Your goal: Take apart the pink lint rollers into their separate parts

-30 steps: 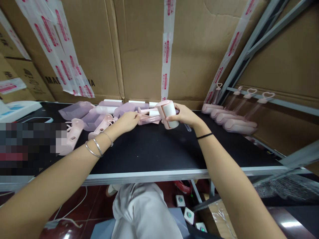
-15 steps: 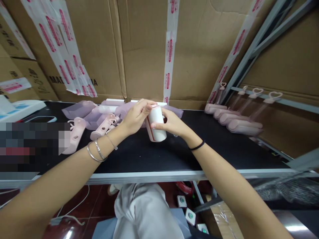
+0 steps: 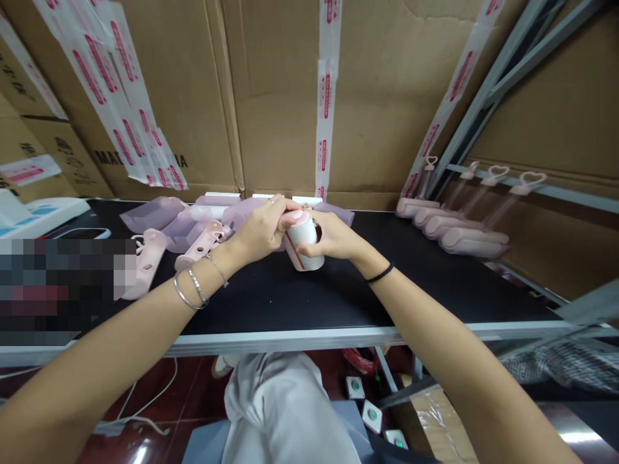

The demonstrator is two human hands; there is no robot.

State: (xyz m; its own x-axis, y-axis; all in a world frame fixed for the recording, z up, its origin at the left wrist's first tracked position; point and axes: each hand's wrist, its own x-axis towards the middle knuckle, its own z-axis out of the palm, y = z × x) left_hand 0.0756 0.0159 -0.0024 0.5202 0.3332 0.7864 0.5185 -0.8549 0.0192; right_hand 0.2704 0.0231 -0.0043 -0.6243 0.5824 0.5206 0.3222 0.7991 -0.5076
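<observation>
Between my hands is a white cylinder [image 3: 310,242] with a pink end and a reddish-brown stripe down its side, held tilted above the black table [image 3: 300,306]. My right hand [image 3: 333,236] wraps round its right side, thumb across the front. The fingers and thumb of my left hand [image 3: 265,224] grip its pink upper end from the left. Some fingertips are hidden behind the cylinder. To the left of it lie pink holders with holes [image 3: 202,245] and translucent purple pieces [image 3: 155,214].
Several pink pieces with heart-shaped loops [image 3: 471,241] stand in a row at the right. A cardboard wall [image 3: 275,129] closes the back, and a metal frame [image 3: 512,71] rises on the right. The table's pale front edge [image 3: 290,341] runs above my lap.
The cylinder has tipped slightly, so more of its pink end shows. My left hand has shifted a little down around that end; my right hand keeps its hold.
</observation>
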